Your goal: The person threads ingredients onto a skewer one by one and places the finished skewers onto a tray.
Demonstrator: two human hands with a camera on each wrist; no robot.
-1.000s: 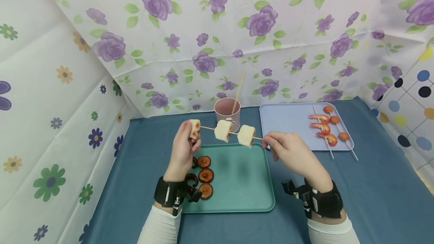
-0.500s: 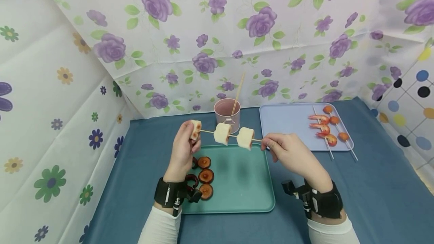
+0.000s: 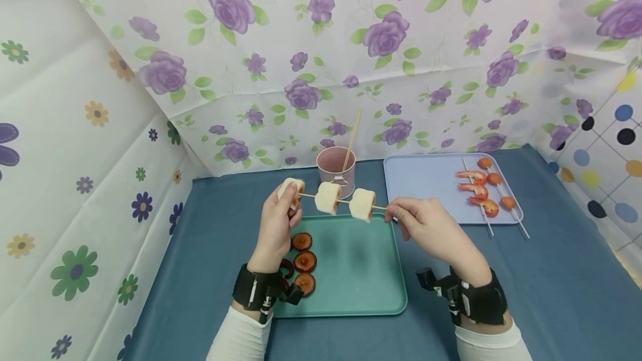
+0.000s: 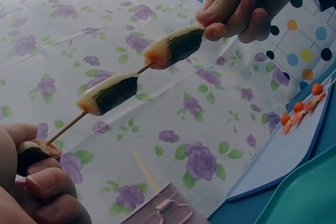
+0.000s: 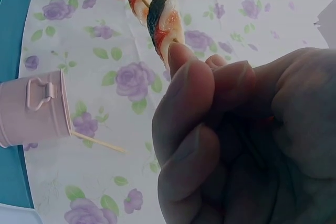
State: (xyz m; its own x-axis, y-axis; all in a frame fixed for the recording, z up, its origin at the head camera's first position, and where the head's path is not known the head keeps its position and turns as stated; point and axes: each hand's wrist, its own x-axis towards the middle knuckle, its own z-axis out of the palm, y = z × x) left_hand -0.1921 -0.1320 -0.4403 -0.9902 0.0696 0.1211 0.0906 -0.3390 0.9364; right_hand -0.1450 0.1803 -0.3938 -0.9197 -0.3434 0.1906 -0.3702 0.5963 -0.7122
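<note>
A wooden skewer [image 3: 307, 195] runs almost level above the green tray, threaded through chunky food pieces, white on one side, dark green on another and reddish at the cut faces. My left hand [image 3: 277, 222] grips the leftmost piece [image 3: 291, 187], its thumb on the white side. Toward the right on the stick sit a middle piece [image 3: 327, 198] and a right piece [image 3: 362, 205], spaced apart; their dark skin [image 4: 184, 44] shows in the left wrist view. My right hand [image 3: 426, 224] pinches the skewer's right end, and its fingers hide the stick's tip.
Brown mushroom caps [image 3: 304, 261] and a dark red curled piece, partly hidden, lie on the green tray [image 3: 358, 272]. Behind stands a pink bucket [image 3: 335, 164] with thin sticks [image 3: 353, 137]. A pale blue tray [image 3: 421, 183] at right bears shrimp [image 3: 476, 190] and orange-ball skewers [image 3: 495, 177].
My left hand has shifted slightly right, and its thumb now lies across the front of the leftmost piece. That piece shows more white. The right hand has barely moved.
</note>
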